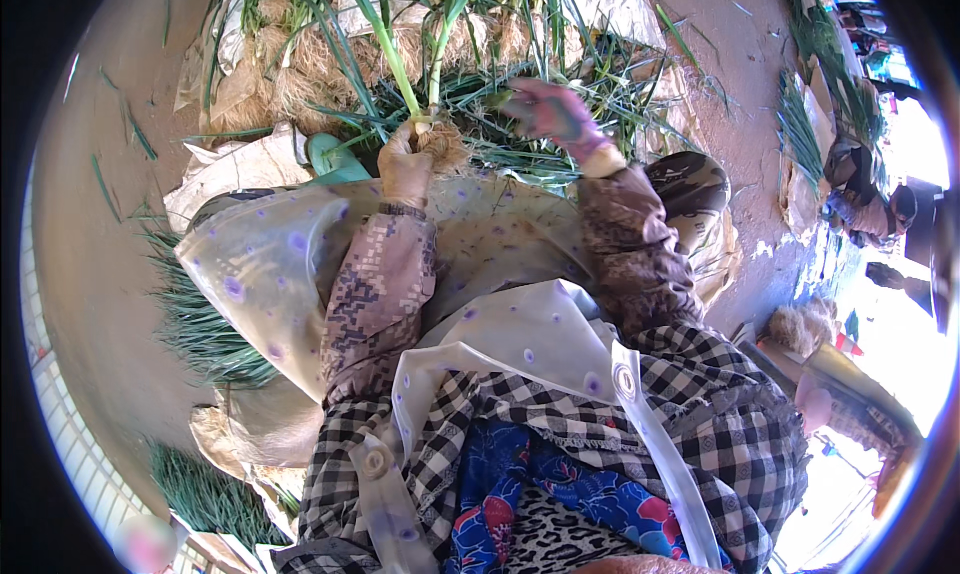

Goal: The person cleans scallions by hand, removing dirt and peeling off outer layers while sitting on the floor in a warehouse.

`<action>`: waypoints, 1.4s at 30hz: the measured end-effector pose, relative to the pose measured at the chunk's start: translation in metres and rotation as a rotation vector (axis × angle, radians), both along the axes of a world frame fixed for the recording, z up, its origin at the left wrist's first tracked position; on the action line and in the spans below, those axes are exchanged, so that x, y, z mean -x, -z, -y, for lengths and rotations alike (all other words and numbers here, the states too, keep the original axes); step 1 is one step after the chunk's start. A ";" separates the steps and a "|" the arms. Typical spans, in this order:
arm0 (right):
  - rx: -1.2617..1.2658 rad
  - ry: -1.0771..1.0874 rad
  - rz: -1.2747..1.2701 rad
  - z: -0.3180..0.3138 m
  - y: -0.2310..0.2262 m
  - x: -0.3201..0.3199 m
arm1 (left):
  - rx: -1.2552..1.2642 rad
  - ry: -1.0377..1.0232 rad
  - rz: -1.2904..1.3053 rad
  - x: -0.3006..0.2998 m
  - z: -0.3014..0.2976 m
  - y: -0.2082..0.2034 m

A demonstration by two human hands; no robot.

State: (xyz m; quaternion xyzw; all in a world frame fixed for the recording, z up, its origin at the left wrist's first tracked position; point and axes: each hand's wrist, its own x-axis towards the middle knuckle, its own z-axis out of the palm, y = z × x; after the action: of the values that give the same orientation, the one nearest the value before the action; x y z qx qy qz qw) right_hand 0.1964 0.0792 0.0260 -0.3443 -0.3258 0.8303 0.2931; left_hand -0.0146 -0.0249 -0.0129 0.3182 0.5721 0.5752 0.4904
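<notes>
My left hand (405, 166) is closed around the lower ends of a couple of green onions (408, 86). Their pale stems and long green leaves point away from me, and a tuft of brown roots (447, 148) hangs beside my fingers. To its right, my right hand (553, 114), in a pink and green glove, is blurred by motion above loose green leaves (515, 157). Its fingers look apart, with nothing clearly held. Behind both hands lie several rooty bunches of onions (300, 84) on pale sacking.
A clear spotted plastic apron (290, 244) covers my lap. Stacked green onion bundles (205, 319) lie on the left, with a pale sack (240, 179) nearby. A green rounded object (335, 160) sits by my left wrist. More bundles (797, 124) and people (870, 199) are at the right.
</notes>
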 end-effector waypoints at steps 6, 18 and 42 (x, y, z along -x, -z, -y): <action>-0.602 -0.061 0.155 0.008 0.020 0.094 | 0.029 -0.025 -0.519 -0.007 -0.001 -0.017; -1.030 -0.457 -0.045 0.039 -0.111 0.035 | 0.085 -0.133 0.159 0.009 -0.002 0.005; -0.058 0.044 -0.027 -0.050 0.002 0.096 | -0.037 0.338 1.452 -0.014 0.005 0.003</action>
State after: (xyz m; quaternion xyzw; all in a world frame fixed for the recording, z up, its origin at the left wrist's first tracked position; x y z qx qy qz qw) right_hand 0.1000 0.1292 0.0241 -0.3313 -0.3380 0.8184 0.3258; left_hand -0.0007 -0.0298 -0.0154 -0.0501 0.0375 0.5670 0.8214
